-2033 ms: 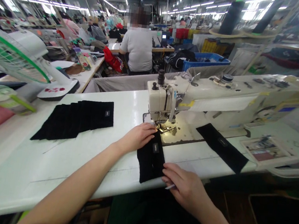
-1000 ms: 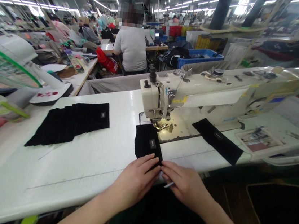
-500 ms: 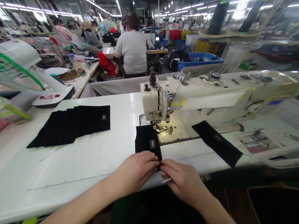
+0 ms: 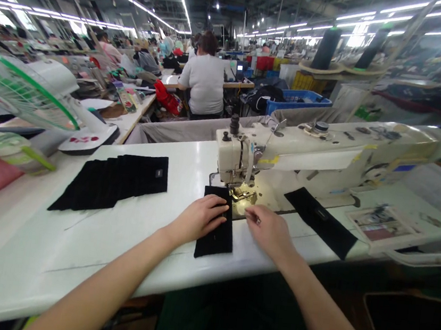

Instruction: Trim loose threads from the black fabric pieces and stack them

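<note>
A black fabric piece lies flat on the sewing machine table, its far end beside the lit presser foot. My left hand rests on it with fingers stretched out, covering its label. Just right of the cloth, close to the needle area, my right hand is closed in a pinch. Whatever its fingertips hold, if anything, is too small to make out. The sewing machine stands behind both hands.
Overlapping black fabric pieces lie on the left, another labelled black piece on the right. A tray of small parts sits further right. A green-rimmed fan stands at left. A person sits ahead near a blue crate.
My left hand has moved forward along the fabric, which now lies flatter with its near end uncovered. My right hand has left the near edge and moved up beside the needle area.
</note>
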Action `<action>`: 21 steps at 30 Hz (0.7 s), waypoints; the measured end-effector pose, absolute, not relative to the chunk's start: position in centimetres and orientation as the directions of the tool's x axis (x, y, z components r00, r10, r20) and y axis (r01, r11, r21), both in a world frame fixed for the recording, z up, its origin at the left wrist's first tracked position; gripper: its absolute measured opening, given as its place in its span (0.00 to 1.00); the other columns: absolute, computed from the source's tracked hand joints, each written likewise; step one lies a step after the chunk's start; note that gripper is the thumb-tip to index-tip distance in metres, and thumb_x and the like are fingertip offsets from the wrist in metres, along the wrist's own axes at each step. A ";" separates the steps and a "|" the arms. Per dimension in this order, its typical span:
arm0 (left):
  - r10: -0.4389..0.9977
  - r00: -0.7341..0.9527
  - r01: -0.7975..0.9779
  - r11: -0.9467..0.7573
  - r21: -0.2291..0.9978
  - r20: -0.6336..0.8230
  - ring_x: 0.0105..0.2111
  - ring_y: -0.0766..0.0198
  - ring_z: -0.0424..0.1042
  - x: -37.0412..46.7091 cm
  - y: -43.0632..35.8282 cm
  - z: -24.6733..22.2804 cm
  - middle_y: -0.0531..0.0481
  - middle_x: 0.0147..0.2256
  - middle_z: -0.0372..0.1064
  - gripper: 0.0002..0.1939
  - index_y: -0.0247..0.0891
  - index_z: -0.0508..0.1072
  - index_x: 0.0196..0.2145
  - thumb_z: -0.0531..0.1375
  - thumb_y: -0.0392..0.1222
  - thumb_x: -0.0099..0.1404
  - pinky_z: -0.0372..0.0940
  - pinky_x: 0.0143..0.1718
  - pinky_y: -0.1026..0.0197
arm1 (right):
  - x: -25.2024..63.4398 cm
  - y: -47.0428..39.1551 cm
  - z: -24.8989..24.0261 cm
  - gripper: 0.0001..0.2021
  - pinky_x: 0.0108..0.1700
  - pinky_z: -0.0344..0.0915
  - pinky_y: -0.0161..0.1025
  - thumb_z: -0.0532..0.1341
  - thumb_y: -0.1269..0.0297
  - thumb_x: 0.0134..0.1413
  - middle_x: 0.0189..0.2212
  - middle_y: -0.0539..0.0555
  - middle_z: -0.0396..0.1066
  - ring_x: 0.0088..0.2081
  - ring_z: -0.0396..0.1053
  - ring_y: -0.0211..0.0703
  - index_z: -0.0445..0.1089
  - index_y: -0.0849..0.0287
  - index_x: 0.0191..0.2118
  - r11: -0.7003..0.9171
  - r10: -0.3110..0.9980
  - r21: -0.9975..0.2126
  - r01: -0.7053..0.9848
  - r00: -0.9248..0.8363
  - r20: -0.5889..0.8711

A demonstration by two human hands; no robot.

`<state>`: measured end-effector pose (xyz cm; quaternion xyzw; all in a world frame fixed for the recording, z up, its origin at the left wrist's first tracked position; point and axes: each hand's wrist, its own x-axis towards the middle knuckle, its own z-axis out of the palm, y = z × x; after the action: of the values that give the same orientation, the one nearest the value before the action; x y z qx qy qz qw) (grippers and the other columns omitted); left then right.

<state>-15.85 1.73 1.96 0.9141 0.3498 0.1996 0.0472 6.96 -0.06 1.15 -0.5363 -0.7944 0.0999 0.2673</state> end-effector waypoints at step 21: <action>0.679 0.649 0.590 -0.734 0.336 0.344 0.50 0.53 0.69 -16.5 1.6 1.6 0.38 0.51 0.71 0.16 0.34 0.73 0.51 0.55 0.41 0.69 0.67 0.52 0.49 | 4.4 2.7 2.5 0.14 0.38 0.63 0.40 0.52 0.60 0.66 0.39 0.57 0.76 0.40 0.75 0.50 0.64 0.61 0.51 0.309 0.950 -0.232 0.922 -0.288 0.118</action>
<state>-16.50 1.59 1.65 0.9029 0.3512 0.2282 0.0973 4.43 2.66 2.53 -0.5849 -0.8004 0.0594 0.1171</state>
